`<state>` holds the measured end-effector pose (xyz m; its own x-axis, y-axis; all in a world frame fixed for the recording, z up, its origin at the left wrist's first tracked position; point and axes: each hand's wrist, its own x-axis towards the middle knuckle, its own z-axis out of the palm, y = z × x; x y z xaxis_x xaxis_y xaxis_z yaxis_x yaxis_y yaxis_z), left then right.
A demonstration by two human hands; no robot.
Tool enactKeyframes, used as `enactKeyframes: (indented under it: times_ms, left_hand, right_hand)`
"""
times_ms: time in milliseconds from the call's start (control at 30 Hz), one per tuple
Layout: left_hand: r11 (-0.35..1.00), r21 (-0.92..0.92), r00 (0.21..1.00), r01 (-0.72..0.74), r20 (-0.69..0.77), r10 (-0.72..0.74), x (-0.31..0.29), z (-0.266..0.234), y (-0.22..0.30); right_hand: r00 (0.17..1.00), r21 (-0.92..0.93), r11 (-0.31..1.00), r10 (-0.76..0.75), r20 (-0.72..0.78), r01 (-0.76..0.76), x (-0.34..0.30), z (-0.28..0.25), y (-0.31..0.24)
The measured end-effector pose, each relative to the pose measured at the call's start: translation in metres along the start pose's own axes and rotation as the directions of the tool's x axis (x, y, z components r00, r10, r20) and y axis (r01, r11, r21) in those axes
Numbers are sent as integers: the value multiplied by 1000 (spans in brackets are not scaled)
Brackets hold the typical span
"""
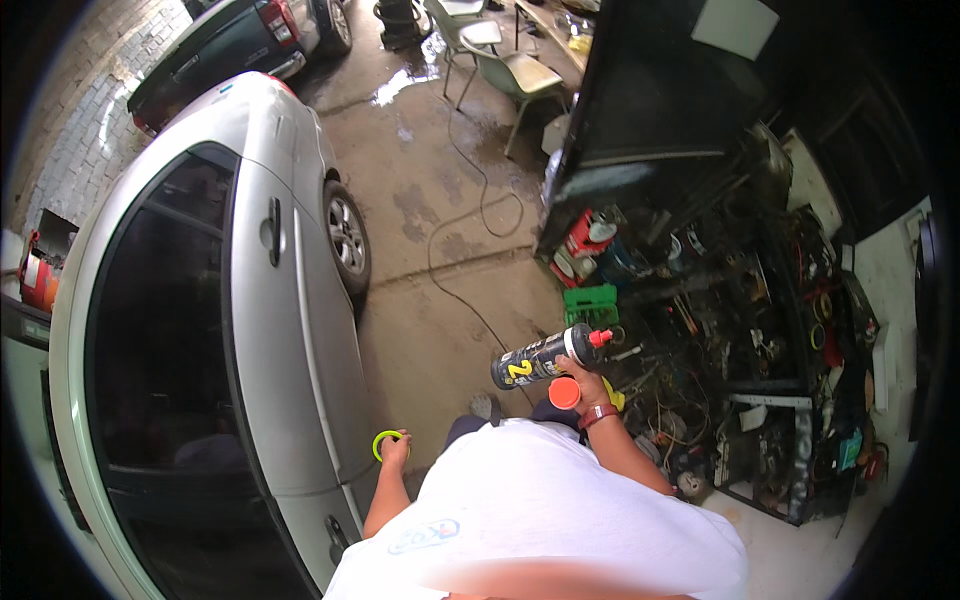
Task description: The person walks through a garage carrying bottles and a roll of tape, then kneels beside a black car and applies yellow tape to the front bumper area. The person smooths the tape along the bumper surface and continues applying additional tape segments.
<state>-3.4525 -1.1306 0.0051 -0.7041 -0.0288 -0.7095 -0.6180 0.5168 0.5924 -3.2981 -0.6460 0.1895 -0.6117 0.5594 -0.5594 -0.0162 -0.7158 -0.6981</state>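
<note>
A white shirt (570,500) is worn by the person, and a red-brown wristband (598,414) is seen on the right wrist. A black bottle (540,360) with a red nozzle is grasped by the right hand (584,384), held tilted in front of the body. Just below it an orange-red round cap (565,393) is seen against that hand; whether it is gripped or attached to something cannot be told clearly. A yellow-green ring (376,447) is pinched in the left hand (398,446), near the side of a silver car (290,330). Beyond the bottle, an open green case (590,302) is set beside dark, cluttered parts. A thin black cable (432,258) is strewn across the concrete floor (400,335). Farther off, a pale-seated chair (530,74) is placed near a wooden desk (547,26), and a dark pickup (215,58) is parked behind the car.
</note>
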Motion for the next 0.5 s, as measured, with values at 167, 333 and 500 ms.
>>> enactKeyframes:
  times_ms: [167,333,500]
  left_hand:
    - [997,20,995,-76,-65,77,84,-34,92]
    - [999,-3,997,48,-59,-48,142,-40,120]
    - [901,431,996,41,50,-69,179,-38,183]
  right_hand:
    - [997,-40,999,37,73,-34,77,98,-26]
    - [991,-18,993,115,65,-114,171,164,-32]
    - [986,-46,985,166,5,-166,302,242,-30]
